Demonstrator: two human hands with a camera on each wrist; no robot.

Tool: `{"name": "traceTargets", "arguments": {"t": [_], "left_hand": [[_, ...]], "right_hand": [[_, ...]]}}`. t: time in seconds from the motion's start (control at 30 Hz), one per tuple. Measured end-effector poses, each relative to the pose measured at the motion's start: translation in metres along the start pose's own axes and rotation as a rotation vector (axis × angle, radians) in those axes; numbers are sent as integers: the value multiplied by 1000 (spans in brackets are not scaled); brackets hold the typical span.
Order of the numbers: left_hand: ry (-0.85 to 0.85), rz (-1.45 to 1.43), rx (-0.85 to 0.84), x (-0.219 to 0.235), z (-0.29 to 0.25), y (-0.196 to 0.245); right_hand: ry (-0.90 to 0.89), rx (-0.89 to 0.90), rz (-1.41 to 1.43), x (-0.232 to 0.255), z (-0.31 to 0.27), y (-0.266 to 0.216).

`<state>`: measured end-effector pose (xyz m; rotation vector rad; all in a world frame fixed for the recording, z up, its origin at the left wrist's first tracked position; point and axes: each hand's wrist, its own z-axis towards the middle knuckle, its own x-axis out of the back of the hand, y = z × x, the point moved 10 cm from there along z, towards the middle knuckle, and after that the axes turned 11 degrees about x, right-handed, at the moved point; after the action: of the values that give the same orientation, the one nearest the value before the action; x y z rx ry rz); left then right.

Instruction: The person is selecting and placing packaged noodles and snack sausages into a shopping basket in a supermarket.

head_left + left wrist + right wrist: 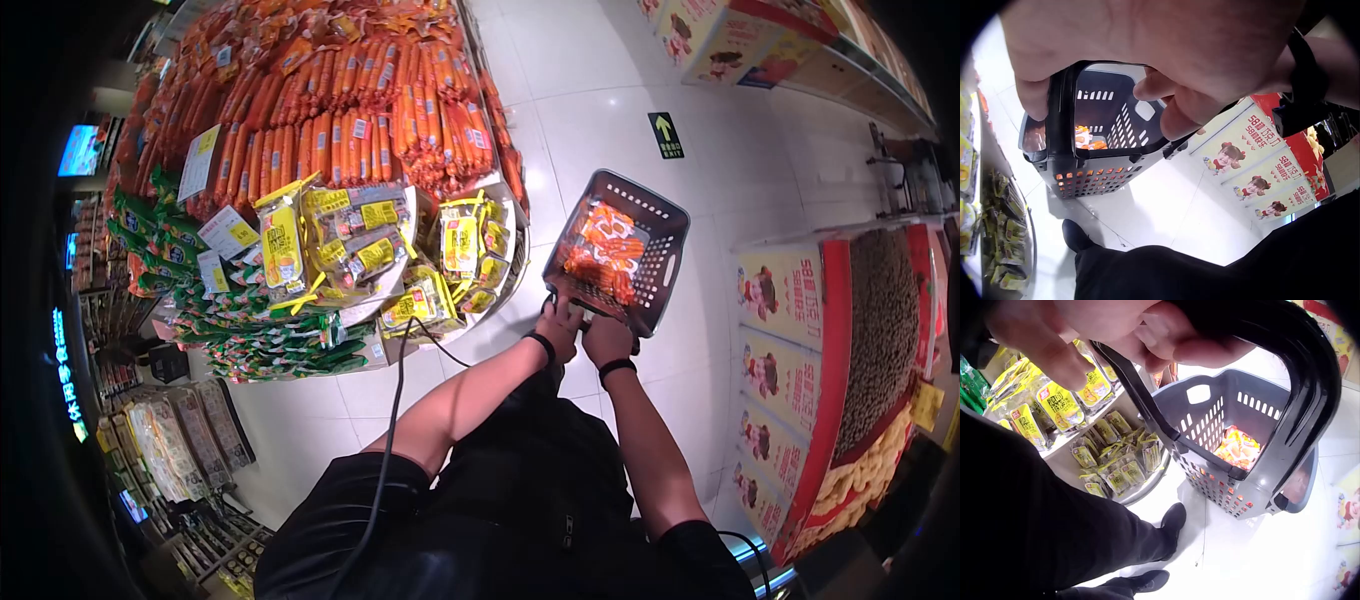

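Observation:
Ahead of the body hangs a dark grey shopping basket (664,215) with slotted walls and a black handle (1319,369). Inside it lie red and orange snack packets (605,250). My left hand (558,328) grips the handle on its left part; in the left wrist view its thumb (1032,97) and fingers (1179,119) come down on either side of the bar. Close beside it, my right hand (608,342) holds the same handle, its fingers (1147,340) curled under the bar. Both wrists wear black bands.
To the left, a rounded display holds orange sausage packs (330,140), yellow-labelled bags (460,245) and green bags (280,340). Printed boxes (780,300) form a stand at the right. A green exit sign (666,135) marks the pale tiled floor (580,80).

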<state>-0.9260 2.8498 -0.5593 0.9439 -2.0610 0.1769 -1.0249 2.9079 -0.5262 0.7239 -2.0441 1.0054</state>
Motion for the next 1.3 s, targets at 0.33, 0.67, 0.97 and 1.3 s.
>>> {"name": "traceTargets", "arguments": {"t": [0.33,0.67,0.97,1.3], "left_hand": [[-9,-155,73,84,71,38],[0,-265,114,146,153,59],[49,-182,196,204,233,75],[62,-272,348,239,279,79]], "right_hand": [[-125,11,-138,73,90,42],[-92,113,-145,134,178,83],[-76,259,-180,182,274,115],[-192,458,-204,215,336,121]]}}
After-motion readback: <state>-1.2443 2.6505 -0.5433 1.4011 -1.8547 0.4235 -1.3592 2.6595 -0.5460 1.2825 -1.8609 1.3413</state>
